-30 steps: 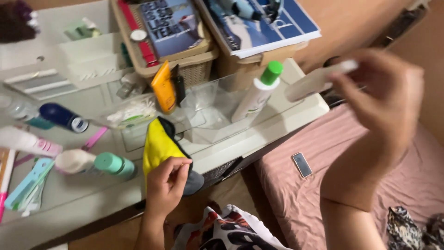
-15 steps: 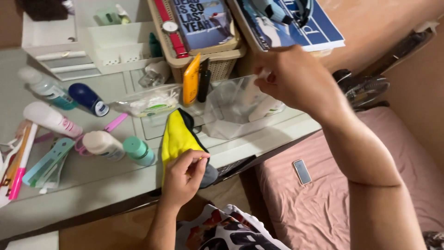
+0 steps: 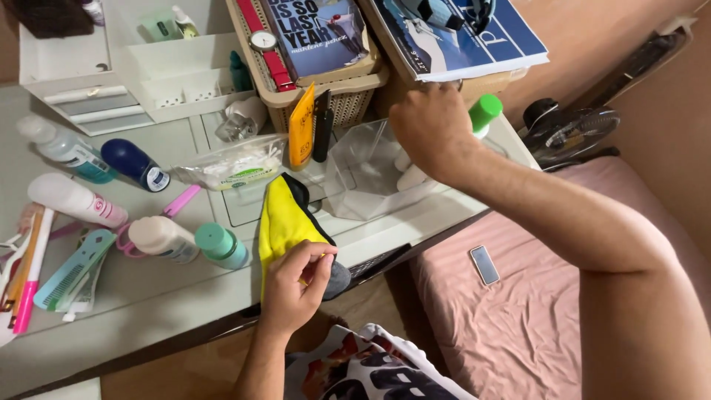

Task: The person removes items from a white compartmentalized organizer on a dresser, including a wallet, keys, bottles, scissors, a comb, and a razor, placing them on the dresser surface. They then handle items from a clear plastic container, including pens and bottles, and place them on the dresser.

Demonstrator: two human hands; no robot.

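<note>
My left hand (image 3: 295,285) has its fingertips pinched together on the near edge of a yellow cloth (image 3: 284,221), thumb against the forefinger, with a darker grey and black layer showing under the yellow. The cloth lies on the pale desk (image 3: 148,296), its far end pointing toward an orange tube (image 3: 301,138) that leans against a woven basket (image 3: 337,96).

My right hand (image 3: 429,130) is curled with the knuckles toward me, reaching into a clear plastic bin (image 3: 363,174) at the far right of the desk. I cannot tell whether those fingers are clamped on anything; they are hidden behind the back of the hand. A white bottle with a green cap (image 3: 483,115) stands just right of that hand, and another white bottle (image 3: 411,176) shows inside the bin just below the wrist.

Left of the cloth lie a white bottle with a mint cap (image 3: 185,241), a pink-and-white tube (image 3: 74,200), a dark blue roll-on (image 3: 135,164) and a light blue comb (image 3: 74,270). A clear packet of cotton buds (image 3: 233,167) sits far of the cloth. On the basket rest a book (image 3: 318,33) and a red-strapped watch (image 3: 268,48). To the right, on the pink bedsheet (image 3: 518,318), lies a phone (image 3: 485,264).
</note>
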